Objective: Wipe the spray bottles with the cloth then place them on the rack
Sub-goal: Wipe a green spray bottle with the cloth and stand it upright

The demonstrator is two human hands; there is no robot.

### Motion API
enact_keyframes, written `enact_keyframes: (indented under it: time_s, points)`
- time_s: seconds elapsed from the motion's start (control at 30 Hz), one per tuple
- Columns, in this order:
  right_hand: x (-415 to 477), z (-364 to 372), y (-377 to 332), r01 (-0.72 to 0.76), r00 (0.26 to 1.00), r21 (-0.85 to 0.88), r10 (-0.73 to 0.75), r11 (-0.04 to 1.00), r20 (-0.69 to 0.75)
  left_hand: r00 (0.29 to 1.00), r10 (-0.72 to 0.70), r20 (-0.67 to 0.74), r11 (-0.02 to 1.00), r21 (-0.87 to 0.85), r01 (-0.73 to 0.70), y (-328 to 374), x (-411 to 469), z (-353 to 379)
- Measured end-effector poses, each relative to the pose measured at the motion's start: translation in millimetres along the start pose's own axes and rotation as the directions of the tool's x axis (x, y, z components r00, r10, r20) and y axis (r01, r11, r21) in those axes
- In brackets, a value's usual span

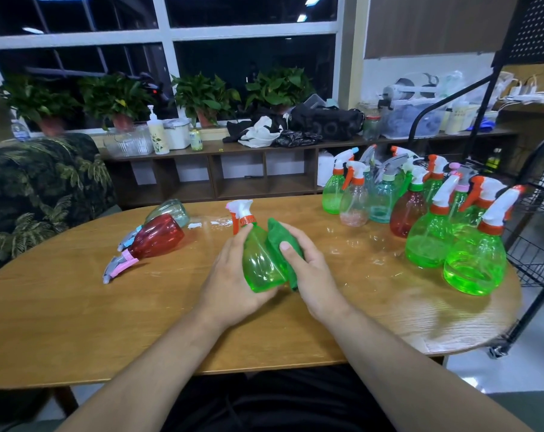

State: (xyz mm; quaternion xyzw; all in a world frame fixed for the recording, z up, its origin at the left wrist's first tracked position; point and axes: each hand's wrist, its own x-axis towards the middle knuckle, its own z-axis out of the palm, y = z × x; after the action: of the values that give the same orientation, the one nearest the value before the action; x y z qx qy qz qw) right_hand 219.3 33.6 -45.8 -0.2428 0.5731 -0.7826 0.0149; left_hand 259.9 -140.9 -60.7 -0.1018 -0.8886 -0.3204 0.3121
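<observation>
Fingers of the left hand are curled round the green bottle, held over the counter so it is steadied; the cloth is pinched against its side by the right hand for wiping.

Left on the table lie two bottles, centrally the held bottle, right a standing cluster, then the rack.
</observation>
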Motion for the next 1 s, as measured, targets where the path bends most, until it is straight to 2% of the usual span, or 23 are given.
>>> enact_keyframes:
  time_s: [0.23,0.33,0.43,0.53,0.63,0.77,0.87,1.0]
  points:
    - [-2,0,8,0.06,0.997,-0.197,-0.048,0.979,0.067,0.971,-0.194,-0.141,0.979,-0.099,0.181,-4,5,-2]
    - [-4,0,7,0.15,0.986,-0.294,-0.119,0.944,0.119,0.958,-0.237,-0.16,0.969,-0.117,0.22,-8,6,-2]
    - [-8,-1,7,0.223,0.968,-0.356,-0.163,0.907,0.191,0.96,-0.239,-0.148,0.969,-0.098,0.226,-9,6,-2]
    - [-10,0,7,0.285,0.953,-0.401,-0.21,0.871,0.22,0.975,-0.169,-0.146,0.985,-0.039,0.165,-10,4,-2]
    - [-10,0,7,0.284,0.956,-0.373,-0.231,0.883,0.182,0.989,-0.088,-0.12,0.996,-0.024,0.085,-6,3,-4]
    - [-5,-3,8,0.207,0.978,-0.291,-0.188,0.934,0.093,0.999,-0.01,-0.043,1.0,-0.017,0.009,0,-1,-3]
    - [-3,-4,4,0.092,0.995,-0.12,-0.085,0.989,0.061,0.998,0.057,0.017,0.998,-0.011,-0.057,3,-3,-3]
    - [-2,-4,-3,-0.028,0.999,0.082,0.025,0.996,0.032,0.985,0.15,0.09,0.988,-0.038,-0.147,9,-5,-6]
